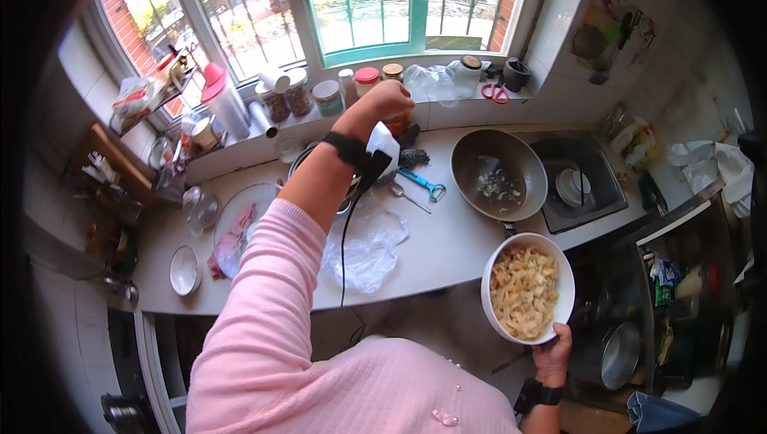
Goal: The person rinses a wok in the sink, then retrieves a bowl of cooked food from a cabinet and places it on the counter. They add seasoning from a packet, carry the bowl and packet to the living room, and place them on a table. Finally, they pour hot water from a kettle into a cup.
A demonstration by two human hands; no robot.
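Note:
My left hand (390, 98) reaches forward to the windowsill, fingers bent, beside a glass jar with reddish-brown contents (400, 122). Its fingertips are hidden, so whether they grip the jar does not show. A black strap and a white device (383, 145) with a black cable sit at that wrist. In my right hand (554, 347), low at the right, is a white bowl (488, 302), gripped by its near rim. Cooked-looking pale yellow-brown pieces (524, 293) fill much of it. Just beyond the bowl, a frying pan (464, 194) holds small food scraps.
Right of the pan is a dark sink (599, 206) with stacked bowls (572, 187). A blue peeler (422, 182), a spoon (410, 197) and a clear plastic bag (365, 254) lie mid-counter. Farther left are raw meat (233, 236) and a small white bowl (185, 272). Jars line the sill.

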